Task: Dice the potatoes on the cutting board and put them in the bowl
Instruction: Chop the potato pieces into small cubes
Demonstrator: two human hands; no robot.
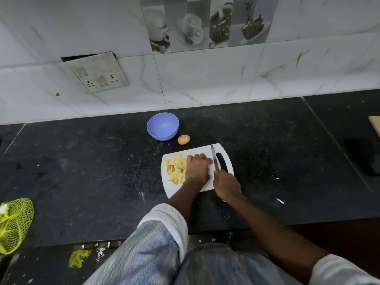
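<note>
Right hand (226,185) grips one knife (213,159); one whole potato (183,139), one bowl (162,126).

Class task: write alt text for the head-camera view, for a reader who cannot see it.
On a white cutting board, a person's left hand rests beside diced potato pieces while the right hand holds a knife. Beyond the board, on the black counter, sit an empty blue bowl and one whole potato.

The black stone counter (82,161) carries a purple bowl (162,126), whole potato (183,139), white cutting board (205,188) and yellow-green mesh bag (14,223).
</note>
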